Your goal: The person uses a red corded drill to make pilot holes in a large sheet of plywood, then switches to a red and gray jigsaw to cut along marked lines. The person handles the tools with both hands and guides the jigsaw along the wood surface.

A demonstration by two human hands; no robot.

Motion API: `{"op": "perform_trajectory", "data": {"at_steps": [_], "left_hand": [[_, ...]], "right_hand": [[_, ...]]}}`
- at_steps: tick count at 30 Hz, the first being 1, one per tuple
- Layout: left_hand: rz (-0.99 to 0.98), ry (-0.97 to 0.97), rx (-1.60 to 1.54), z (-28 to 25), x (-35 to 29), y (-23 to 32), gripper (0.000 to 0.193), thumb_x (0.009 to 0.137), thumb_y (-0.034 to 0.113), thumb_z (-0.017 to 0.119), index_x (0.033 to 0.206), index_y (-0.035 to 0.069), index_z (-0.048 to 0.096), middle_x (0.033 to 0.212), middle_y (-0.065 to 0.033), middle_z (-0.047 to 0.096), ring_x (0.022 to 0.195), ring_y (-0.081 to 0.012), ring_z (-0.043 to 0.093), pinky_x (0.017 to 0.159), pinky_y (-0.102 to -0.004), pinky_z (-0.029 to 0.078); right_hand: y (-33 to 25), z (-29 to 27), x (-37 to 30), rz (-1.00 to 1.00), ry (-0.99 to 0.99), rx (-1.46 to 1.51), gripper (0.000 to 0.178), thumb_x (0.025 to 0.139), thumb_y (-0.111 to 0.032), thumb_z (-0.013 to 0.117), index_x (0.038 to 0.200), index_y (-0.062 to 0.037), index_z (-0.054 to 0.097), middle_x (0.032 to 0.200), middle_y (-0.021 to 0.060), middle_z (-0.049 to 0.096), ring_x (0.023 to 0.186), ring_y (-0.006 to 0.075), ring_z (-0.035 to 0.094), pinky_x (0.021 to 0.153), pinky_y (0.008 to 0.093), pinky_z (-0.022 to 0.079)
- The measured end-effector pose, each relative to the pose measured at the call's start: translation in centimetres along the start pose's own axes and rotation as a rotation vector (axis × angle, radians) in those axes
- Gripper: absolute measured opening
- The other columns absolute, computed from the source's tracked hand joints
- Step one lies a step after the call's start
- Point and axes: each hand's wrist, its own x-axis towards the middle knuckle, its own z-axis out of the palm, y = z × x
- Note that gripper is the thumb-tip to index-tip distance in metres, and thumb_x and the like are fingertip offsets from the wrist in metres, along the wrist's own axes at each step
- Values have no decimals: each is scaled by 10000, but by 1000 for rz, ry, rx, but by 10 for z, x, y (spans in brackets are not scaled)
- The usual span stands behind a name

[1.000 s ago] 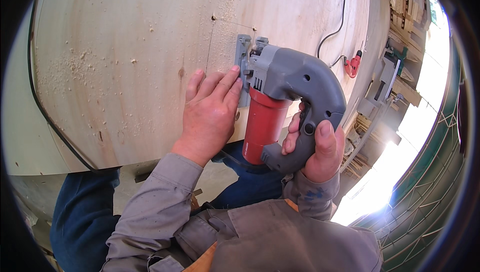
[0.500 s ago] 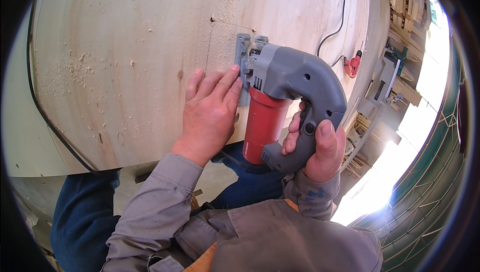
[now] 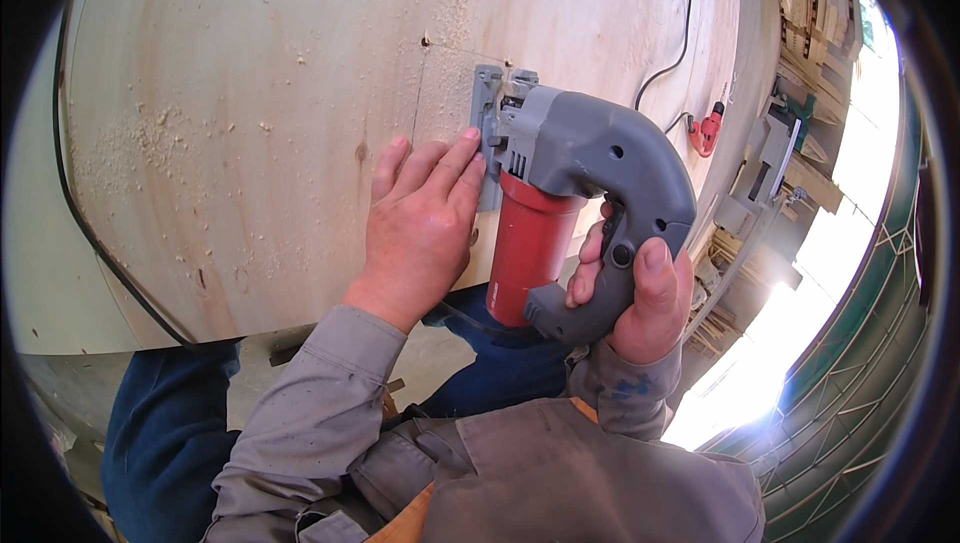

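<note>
Head view: jigsaw (image 3: 575, 138) is gripped by curled right hand (image 3: 652, 313), touched by flattened left hand (image 3: 420, 218); holes (image 3: 425, 41) drilled, lines (image 3: 417, 93) seemingly uncut.

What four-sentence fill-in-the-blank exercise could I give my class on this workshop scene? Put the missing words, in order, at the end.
1. The right hand grips a saw whose barrel is coloured ____.
2. The left hand lies to the ____ of the barrel.
3. A drill lies to the ____ of the saw.
4. The cable along the left side of the board is coloured ____.

Missing words: red; left; right; black.
</note>
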Motion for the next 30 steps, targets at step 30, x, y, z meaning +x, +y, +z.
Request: {"op": "perform_trajectory", "data": {"at_steps": [30], "left_hand": [[0,1,24,0,7,0,526,717,27,740,1241,44,697,1443,-54,632,1253,-240,589,1198,-497,320]], "right_hand": [[-5,1,5,-2,9,0,591,980,-475,674,1221,56,575,970,127,672,697,180,659,631,321,552]]}}
